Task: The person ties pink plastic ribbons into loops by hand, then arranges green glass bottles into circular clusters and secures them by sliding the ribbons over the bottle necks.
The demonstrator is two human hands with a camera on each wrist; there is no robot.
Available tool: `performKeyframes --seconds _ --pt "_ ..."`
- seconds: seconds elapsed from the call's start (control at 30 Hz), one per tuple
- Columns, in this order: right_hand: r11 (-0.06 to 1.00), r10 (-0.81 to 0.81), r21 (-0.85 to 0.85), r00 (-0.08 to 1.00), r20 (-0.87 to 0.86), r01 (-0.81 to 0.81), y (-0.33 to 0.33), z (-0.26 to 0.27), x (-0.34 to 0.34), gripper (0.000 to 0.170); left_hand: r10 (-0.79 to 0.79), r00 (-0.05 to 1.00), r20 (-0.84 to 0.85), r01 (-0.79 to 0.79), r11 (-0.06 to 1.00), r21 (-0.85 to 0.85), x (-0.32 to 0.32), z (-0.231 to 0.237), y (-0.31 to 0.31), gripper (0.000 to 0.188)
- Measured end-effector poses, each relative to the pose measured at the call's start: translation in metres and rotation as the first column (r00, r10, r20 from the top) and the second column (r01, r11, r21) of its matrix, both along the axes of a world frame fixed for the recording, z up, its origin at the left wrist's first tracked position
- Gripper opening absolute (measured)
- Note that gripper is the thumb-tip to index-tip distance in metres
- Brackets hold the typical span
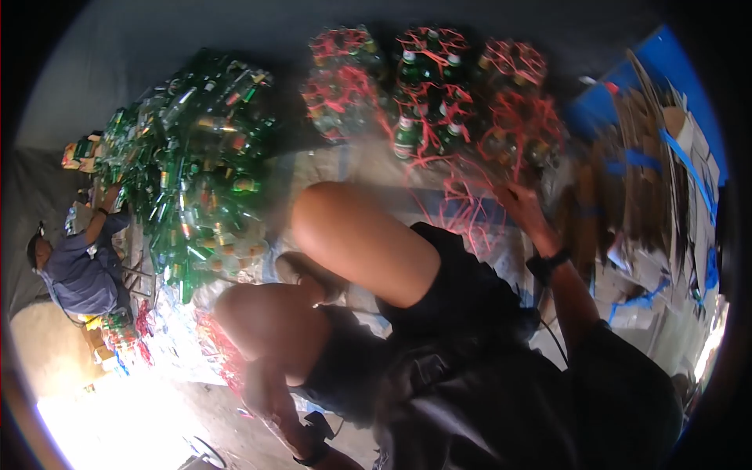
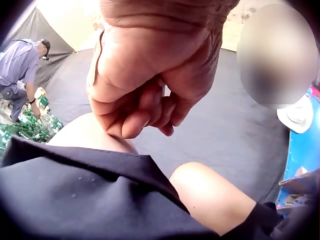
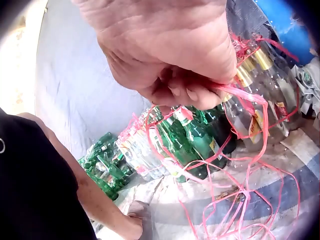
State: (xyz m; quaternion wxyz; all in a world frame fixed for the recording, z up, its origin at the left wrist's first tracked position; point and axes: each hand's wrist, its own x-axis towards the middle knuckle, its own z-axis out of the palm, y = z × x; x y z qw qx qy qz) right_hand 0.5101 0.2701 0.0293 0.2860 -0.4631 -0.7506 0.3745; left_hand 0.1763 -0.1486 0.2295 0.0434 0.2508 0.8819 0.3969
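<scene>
My right hand (image 1: 521,207) (image 3: 170,55) pinches a strand of pink plastic string (image 3: 257,97) between curled fingers. More of that string (image 3: 242,192) hangs below it in a loose tangle over the floor sheet. Just behind the hand stand tied bundles of clear bottles (image 3: 262,85) and green bottles (image 3: 187,137), upright and wrapped in the same string. Beside my knee, my left hand (image 1: 266,392) (image 2: 155,75) hangs with loosely curled fingers, and nothing shows in it.
A large heap of loose green bottles (image 1: 196,157) lies at left. Beyond it a person in a dark cap (image 1: 82,270) reaches toward the heap. Flattened cardboard (image 1: 642,172) leans at right against a blue panel (image 1: 709,102). Red string (image 1: 219,345) lies near my left knee.
</scene>
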Motion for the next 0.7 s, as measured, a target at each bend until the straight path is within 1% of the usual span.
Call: performKeyframes --seconds 0.07,0.1,0.13,0.17,0.2,0.23,0.27,0.3,0.33,0.37,0.4,0.43,0.47,0.5,0.53,0.57,0.6,0.63,0.67,0.7 --pt "0.999 0.048 -0.029 0.997 0.054 -0.046 0.003 -0.006 -0.001 0.016 0.022 1.000 0.013 -0.022 1.000 0.005 -0.004 0.000 -0.003 0.024" --pt "0.998 0.058 -0.031 0.997 0.047 -0.056 0.013 -0.032 0.010 0.016 0.030 0.999 0.011 -0.030 1.000 0.001 -0.004 0.001 -0.002 0.024" --pt "0.951 0.189 0.181 0.933 0.305 -0.252 0.027 -0.076 0.026 0.017 0.039 0.999 0.007 -0.039 0.999 -0.002 -0.003 0.003 0.000 0.024" --pt "0.819 0.234 0.327 0.794 0.561 -0.472 0.036 -0.100 0.032 0.018 0.017 1.000 0.003 -0.017 0.999 -0.027 -0.001 0.007 0.002 0.024" --pt "0.814 0.239 0.331 0.794 0.559 -0.478 0.033 -0.098 0.027 0.018 -0.006 1.000 0.000 0.006 0.999 -0.050 0.001 0.012 0.006 0.024" --pt "0.898 0.126 0.261 0.775 0.619 -0.355 0.021 -0.096 0.025 0.020 -0.001 1.000 -0.001 0.001 0.999 -0.048 0.006 0.020 0.010 0.024" --pt "0.956 0.018 0.202 0.732 0.681 -0.211 0.016 -0.092 0.020 0.022 0.036 0.999 -0.009 -0.037 0.996 -0.086 0.014 0.029 0.017 0.024" --pt "0.955 0.017 0.207 0.733 0.680 -0.214 0.017 -0.082 0.009 0.022 0.073 0.997 -0.018 -0.075 0.990 -0.122 0.015 0.036 0.022 0.023" --pt "0.945 0.064 0.235 0.837 0.543 -0.225 0.017 -0.071 -0.002 0.021 0.077 0.997 -0.017 -0.079 0.990 -0.120 0.012 0.039 0.025 0.023" --pt "0.936 0.117 0.263 0.912 0.393 -0.233 0.016 -0.058 -0.015 0.020 0.039 0.999 0.037 -0.035 0.993 -0.116 0.009 0.040 0.026 0.025" --pt "0.935 0.119 0.264 0.910 0.398 -0.238 0.017 -0.044 -0.031 0.020 0.000 0.996 0.092 0.010 0.994 -0.107 0.004 0.039 0.027 0.026" --pt "0.953 0.211 0.147 0.929 0.304 -0.265 0.019 -0.028 -0.051 0.021 0.005 0.995 0.098 0.005 0.995 -0.102 0.001 0.036 0.032 0.026" --pt "0.953 0.291 0.025 0.935 0.201 -0.302 0.020 -0.012 -0.070 0.022 0.011 0.998 0.065 -0.007 0.998 -0.063 0.000 0.032 0.038 0.026" --pt "0.951 0.295 0.026 0.932 0.211 -0.307 0.019 0.005 -0.092 0.022 0.017 0.999 0.032 -0.017 1.000 -0.023 -0.003 0.029 0.041 0.026" --pt "0.937 0.309 0.107 0.931 0.195 -0.333 0.020 0.022 -0.116 0.021 0.019 0.999 0.038 -0.018 1.000 -0.014 -0.009 0.025 0.041 0.026" --pt "0.915 0.324 0.191 0.929 0.179 -0.356 0.024 0.031 -0.139 0.021 0.001 1.000 -0.025 -0.003 0.998 -0.056 -0.014 0.020 0.040 0.025" --pt "0.912 0.326 0.196 0.926 0.188 -0.361 0.033 0.033 -0.161 0.021 -0.016 0.996 -0.085 0.008 0.995 -0.101 -0.018 0.015 0.038 0.023" --pt "0.890 0.362 0.246 0.922 0.134 -0.385 0.044 0.032 -0.182 0.020 -0.009 0.997 -0.075 0.002 0.995 -0.095 -0.022 0.011 0.038 0.023" --pt "0.865 0.400 0.294 0.913 0.081 -0.406 0.056 0.031 -0.203 0.020 -0.061 0.993 -0.097 0.050 0.992 -0.119 -0.025 0.008 0.037 0.019" --pt "0.861 0.408 0.292 0.908 0.092 -0.416 0.066 0.037 -0.223 0.020 -0.115 0.987 -0.117 0.097 0.985 -0.144 -0.028 0.006 0.036 0.016"
